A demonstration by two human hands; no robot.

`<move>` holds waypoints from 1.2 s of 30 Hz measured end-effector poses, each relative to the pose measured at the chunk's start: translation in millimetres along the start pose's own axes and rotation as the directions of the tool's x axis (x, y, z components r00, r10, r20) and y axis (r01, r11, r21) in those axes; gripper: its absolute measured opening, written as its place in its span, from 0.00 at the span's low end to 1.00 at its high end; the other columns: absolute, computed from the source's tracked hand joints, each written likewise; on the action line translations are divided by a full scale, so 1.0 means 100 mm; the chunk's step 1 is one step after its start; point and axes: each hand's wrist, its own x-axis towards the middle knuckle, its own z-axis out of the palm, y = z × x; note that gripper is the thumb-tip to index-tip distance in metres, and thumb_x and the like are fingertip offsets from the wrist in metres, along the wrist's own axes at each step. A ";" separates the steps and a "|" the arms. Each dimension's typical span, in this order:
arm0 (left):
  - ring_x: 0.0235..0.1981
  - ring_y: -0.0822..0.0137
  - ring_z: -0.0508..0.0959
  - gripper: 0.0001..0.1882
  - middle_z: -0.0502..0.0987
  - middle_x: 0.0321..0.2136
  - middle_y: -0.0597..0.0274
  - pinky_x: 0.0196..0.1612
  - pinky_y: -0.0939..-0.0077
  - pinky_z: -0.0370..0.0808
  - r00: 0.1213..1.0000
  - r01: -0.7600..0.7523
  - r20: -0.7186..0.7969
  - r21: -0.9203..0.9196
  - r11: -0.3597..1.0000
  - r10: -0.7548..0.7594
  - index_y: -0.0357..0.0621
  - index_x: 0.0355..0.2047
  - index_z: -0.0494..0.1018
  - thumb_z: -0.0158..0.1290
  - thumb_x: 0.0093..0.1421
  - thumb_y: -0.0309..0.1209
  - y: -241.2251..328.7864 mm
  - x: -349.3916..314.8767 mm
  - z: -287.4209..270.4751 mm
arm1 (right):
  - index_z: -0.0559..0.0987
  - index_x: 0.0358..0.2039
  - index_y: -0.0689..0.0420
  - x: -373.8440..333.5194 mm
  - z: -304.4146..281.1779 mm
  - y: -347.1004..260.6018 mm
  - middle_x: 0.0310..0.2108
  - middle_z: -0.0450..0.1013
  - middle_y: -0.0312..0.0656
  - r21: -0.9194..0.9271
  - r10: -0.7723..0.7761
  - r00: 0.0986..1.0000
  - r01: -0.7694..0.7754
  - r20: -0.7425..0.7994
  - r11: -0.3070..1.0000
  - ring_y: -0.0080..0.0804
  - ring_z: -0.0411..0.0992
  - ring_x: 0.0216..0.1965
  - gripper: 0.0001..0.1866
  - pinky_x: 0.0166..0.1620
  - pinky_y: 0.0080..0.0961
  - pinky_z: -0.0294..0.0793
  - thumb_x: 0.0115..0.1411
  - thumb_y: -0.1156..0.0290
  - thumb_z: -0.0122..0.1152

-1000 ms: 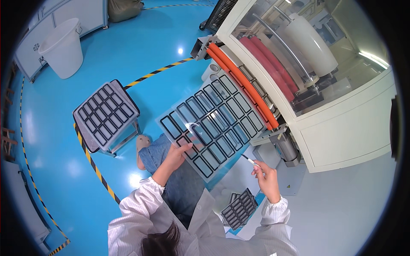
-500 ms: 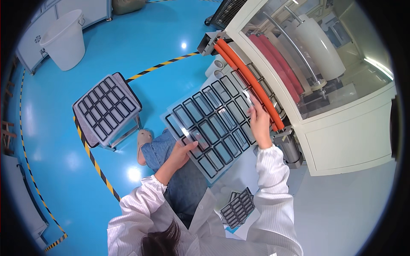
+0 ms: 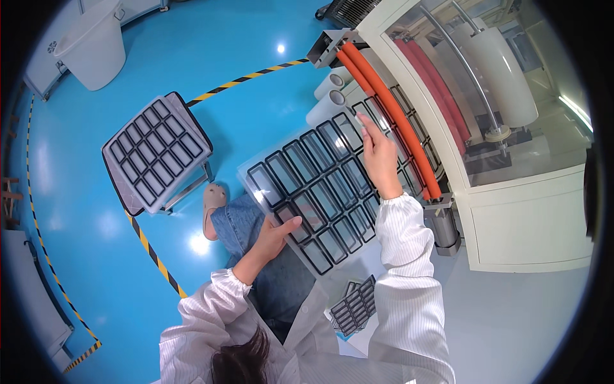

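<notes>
A clear plastic sheet (image 3: 307, 182) printed with rows of black rectangular frames slants across my lap, its far right part reaching the orange-red rollers (image 3: 390, 115) of a machine. My left hand (image 3: 272, 238) grips its near left edge, thumb on top and the other fingers hidden beneath. Over the sheet's far right part, close to the rollers, is my right hand (image 3: 382, 160). Its thumb and forefinger come together at the sheet; whatever lies between them is too small to make out. More framed sheets show through or behind the rollers.
At left, a stool (image 3: 201, 131) bears a stack of similar framed sheets (image 3: 157, 153). Smaller dark-framed pieces (image 3: 355, 307) lie below my right forearm. White film rolls (image 3: 327, 109) stand beside the rollers; the cream machine (image 3: 531, 224) fills the right. A white bin (image 3: 96, 57) stands far left.
My right hand has slid farther away along the sheet, toward its far edge. My left hand keeps its grip. The view has shifted slightly, so the machine appears farther right.
</notes>
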 end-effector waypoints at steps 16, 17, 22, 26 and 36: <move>0.39 0.76 0.73 0.13 0.76 0.36 0.66 0.42 0.82 0.68 0.991 -0.022 -0.126 0.219 0.976 0.051 0.37 0.43 0.73 0.54 0.58 0.30 0.37 -0.44 0.30 | 0.76 0.46 0.50 0.03 0.23 -0.18 0.26 0.74 0.49 -0.252 -0.084 0.988 0.115 0.128 0.961 0.48 0.73 0.26 0.17 0.29 0.39 0.71 0.55 0.77 0.52; 0.39 0.76 0.73 0.13 0.76 0.36 0.66 0.43 0.81 0.69 0.988 -0.023 -0.143 0.222 0.975 0.056 0.37 0.43 0.73 0.54 0.58 0.29 0.37 -0.45 0.31 | 0.76 0.46 0.50 0.03 0.23 -0.18 0.24 0.74 0.48 -0.261 -0.094 0.986 0.127 0.135 0.957 0.48 0.72 0.25 0.17 0.28 0.39 0.71 0.55 0.77 0.52; 0.39 0.74 0.74 0.15 0.75 0.38 0.66 0.44 0.79 0.69 0.980 -0.038 -0.185 0.174 0.984 0.071 0.37 0.44 0.71 0.55 0.56 0.27 0.44 -0.59 0.35 | 0.76 0.46 0.51 -0.17 0.04 -0.28 0.24 0.74 0.48 -0.306 -0.161 0.975 0.202 0.153 0.930 0.46 0.72 0.24 0.19 0.27 0.38 0.71 0.53 0.79 0.52; 0.41 0.71 0.74 0.16 0.75 0.39 0.65 0.46 0.77 0.69 0.986 -0.019 -0.163 0.128 0.992 0.040 0.37 0.45 0.70 0.55 0.55 0.25 0.47 -0.67 0.32 | 0.74 0.49 0.51 -0.71 -0.40 -0.25 0.20 0.71 0.46 -0.389 -0.124 0.959 0.219 0.255 0.895 0.44 0.71 0.22 0.24 0.25 0.37 0.71 0.50 0.81 0.52; 0.42 0.65 0.76 0.18 0.76 0.41 0.59 0.46 0.73 0.71 0.980 -0.034 -0.187 0.147 0.989 0.061 0.35 0.46 0.69 0.54 0.54 0.24 0.50 -0.72 0.21 | 0.78 0.44 0.55 -2.21 -1.67 -0.31 0.22 0.73 0.47 -0.480 0.350 0.882 -0.169 0.317 0.861 0.43 0.72 0.23 0.18 0.26 0.31 0.71 0.52 0.83 0.52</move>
